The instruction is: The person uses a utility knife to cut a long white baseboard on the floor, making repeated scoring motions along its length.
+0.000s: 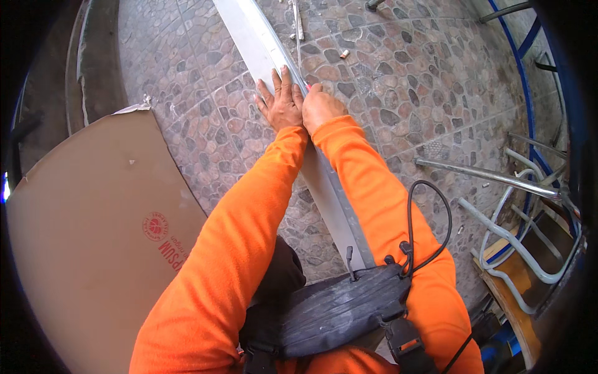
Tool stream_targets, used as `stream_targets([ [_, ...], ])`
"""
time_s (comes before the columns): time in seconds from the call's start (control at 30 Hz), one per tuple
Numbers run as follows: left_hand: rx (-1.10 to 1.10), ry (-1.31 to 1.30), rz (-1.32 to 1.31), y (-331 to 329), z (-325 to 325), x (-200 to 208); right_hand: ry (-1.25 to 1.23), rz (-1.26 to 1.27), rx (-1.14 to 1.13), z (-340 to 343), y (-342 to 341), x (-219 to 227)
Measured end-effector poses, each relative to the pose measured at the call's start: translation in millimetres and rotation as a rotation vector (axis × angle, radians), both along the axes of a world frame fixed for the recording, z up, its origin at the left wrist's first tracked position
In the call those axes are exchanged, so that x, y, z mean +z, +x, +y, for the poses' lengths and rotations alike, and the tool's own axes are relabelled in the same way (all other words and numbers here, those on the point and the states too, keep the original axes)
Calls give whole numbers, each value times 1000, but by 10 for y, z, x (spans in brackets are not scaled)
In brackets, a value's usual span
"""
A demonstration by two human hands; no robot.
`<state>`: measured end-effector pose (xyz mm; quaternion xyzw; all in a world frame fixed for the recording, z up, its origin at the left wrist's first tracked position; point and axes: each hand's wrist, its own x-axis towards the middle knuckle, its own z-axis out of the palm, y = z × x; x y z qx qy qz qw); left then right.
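Left hand: laid palm-down [283, 111], fingers spread apart and pressing on the pale strip [246, 40], gripping nothing.
Right hand: a closed fist [322, 109] just beside the left hand, at the strip's right edge; its fingers are together, clamped on a small red thing [309, 87], mostly hidden by the hand.
Pale strip: long and narrow, lying on the stone-patterned floor [398, 81], running from the top edge, under the left hand, down to the waist bag.
Metal edge: a shiny length [266, 26] along the strip's right side.
Waist bag: dark and dusty [336, 311], between the orange sleeves [218, 255].
Brown board: large sheet [99, 187] at left.
Chair frames: grey metal tubes [517, 249] at right.
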<state>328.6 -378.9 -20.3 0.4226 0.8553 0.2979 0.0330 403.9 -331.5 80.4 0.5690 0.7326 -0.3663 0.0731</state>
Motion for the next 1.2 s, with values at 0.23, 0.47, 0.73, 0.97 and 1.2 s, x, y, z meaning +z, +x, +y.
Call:
stream_targets([
  [0.23,-8,33,11,-30,4,-7,-94,6,-51,10,-34,10],
  [0.47,-30,2,-3,91,40,64,-166,-48,-93,-143,301,40],
  [0.73,-30,-21,-29,42,-16,90,-65,65,-60,-181,336,31],
  [0.97,-37,5,-62,27,8,36,-140,12,-107,55,-40,-96],
  [1.2,-30,-1,-46,-28,-9,64,-232,26,-127,15,0,53],
])
